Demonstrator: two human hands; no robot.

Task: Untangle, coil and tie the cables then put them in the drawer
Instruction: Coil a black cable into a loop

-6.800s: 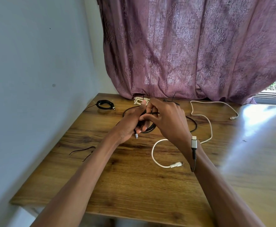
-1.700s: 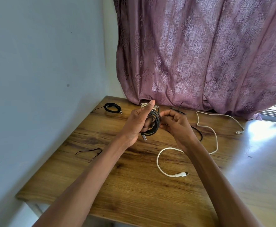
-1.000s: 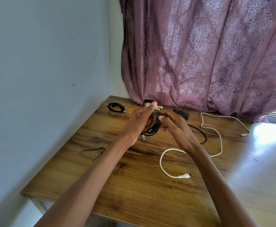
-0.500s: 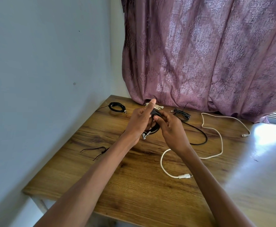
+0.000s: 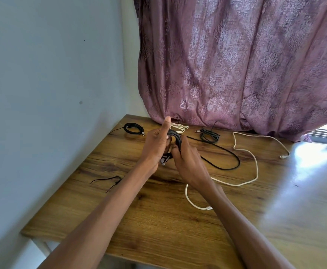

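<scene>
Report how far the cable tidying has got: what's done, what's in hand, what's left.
Done: three small bundles lie coiled at the table's far edge: a black coil, a white coil and a dark coil.
In hand: the left hand and right hand hold a black cable bundle, its tail trailing across the table.
Left: the long white cable lies loose. No drawer is visible.

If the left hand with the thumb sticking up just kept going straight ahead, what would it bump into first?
Probably the small white coiled cable just beyond the left hand, then the curtain; depth is hard to judge.
</scene>
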